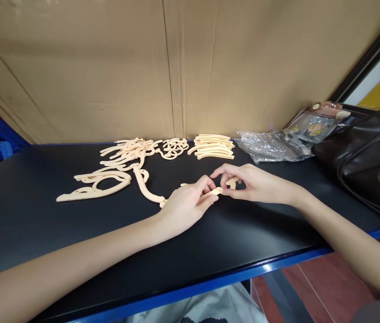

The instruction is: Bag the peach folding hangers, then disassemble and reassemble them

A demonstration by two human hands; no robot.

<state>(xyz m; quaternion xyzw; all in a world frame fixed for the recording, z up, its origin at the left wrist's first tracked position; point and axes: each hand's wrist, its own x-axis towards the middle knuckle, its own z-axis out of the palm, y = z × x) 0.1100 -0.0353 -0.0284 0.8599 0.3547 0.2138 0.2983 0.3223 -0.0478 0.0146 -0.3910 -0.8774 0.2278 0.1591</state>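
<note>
My left hand (pixel 190 202) is closed around a beige plastic hanger piece (pixel 216 191), its end showing past the thumb and forefinger. Close against that end, my right hand (pixel 252 183) pinches a curved beige hanger hook (pixel 232 182). Fingers hide where the two parts meet, so I cannot tell whether they are joined. Left of my left hand lies a curved hanger arm (pixel 148 190), partly covered by the hand. Further left, folded beige hangers (pixel 99 190) rest on the black tabletop (pixel 116 251).
Along the back lie a heap of beige hanger parts (pixel 125 151), a cluster of hooks (pixel 174 148) and a stack of curved arms (pixel 214 147). A clear plastic bag (pixel 274 146) and a dark leather bag (pixel 372 148) stand right. Cardboard (pixel 109 72) walls the back.
</note>
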